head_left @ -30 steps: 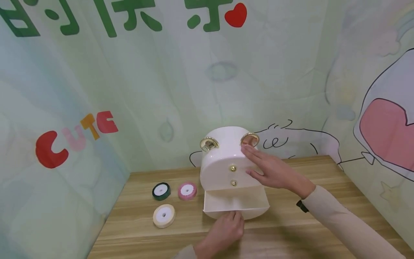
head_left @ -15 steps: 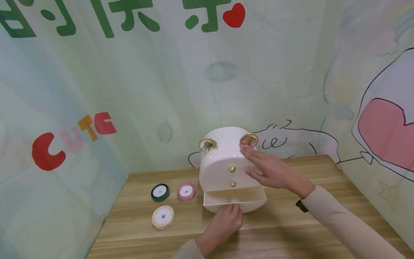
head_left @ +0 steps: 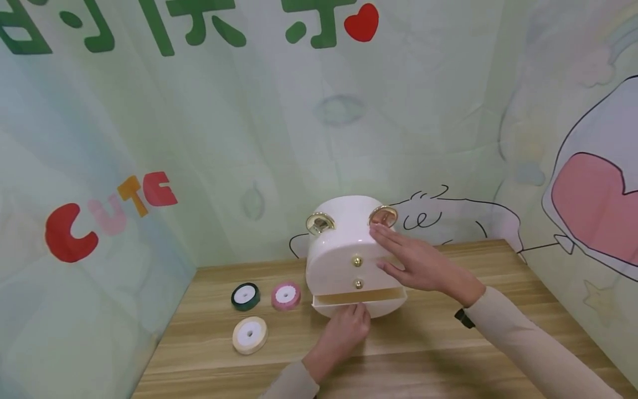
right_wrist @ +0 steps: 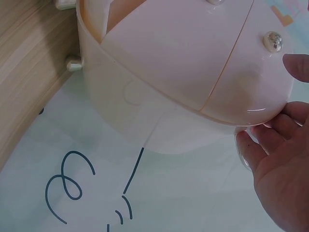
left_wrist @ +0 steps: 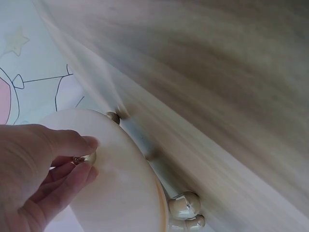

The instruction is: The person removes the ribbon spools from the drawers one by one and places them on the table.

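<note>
A white round-topped storage box with two gold-rimmed ears stands on the table, its lowest drawer pulled partly out. My left hand is at the front of that drawer; in the left wrist view, thumb and fingers pinch its small gold knob. My right hand rests against the upper right of the box, just below the right ear, fingers fairly straight. Two more gold knobs show on the closed drawers above, the upper knob left of my right thumb.
Three ribbon rolls lie left of the box: a dark green roll, a pink roll and a cream roll. Gold ball feet hold the box off the wooden table. A printed curtain hangs close behind.
The lowest drawer has slid inward, its opening now a narrow slot. My left hand has moved forward with it, while my right hand has stayed on the box.
</note>
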`<state>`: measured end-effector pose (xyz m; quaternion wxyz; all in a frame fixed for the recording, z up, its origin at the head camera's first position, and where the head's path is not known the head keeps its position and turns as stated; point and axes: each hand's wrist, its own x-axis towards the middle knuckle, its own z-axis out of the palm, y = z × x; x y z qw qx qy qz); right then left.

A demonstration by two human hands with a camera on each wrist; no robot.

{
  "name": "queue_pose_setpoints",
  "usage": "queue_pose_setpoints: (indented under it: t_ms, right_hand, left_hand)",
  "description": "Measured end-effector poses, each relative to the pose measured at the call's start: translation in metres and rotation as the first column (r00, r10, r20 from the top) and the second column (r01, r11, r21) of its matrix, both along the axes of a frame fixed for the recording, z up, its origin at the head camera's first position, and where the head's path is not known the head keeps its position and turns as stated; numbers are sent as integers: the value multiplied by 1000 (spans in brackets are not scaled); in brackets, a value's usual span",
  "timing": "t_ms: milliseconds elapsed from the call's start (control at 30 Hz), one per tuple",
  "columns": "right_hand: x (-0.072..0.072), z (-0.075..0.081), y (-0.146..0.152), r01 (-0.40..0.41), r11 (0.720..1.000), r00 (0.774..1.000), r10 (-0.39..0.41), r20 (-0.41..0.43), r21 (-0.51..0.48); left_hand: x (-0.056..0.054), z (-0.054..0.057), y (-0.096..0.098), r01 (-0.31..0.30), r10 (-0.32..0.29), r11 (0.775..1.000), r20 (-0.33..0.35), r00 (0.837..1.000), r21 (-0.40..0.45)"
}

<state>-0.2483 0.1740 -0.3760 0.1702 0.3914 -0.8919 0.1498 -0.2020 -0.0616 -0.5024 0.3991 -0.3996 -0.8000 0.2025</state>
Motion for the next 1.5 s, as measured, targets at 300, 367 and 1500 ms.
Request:
queue_pose_setpoints:
  t_ms: [300, 367, 1500]
  right_hand:
    - [2, 1, -1, 21, 1000, 1000, -21, 18, -3]
    - [2, 1, -2, 18, 1000, 1000, -18, 11, -2]
    - [2, 0, -3, 22, 999, 1000, -22, 13, -38]
  left_hand:
    - [-11, 1, 1, -5, 4, 1000, 16, 1000, 28]
    - [-14, 0, 1, -1, 0, 999, 11, 1000, 40]
    - [-19, 7, -10, -30, -1, 992, 242, 970, 126]
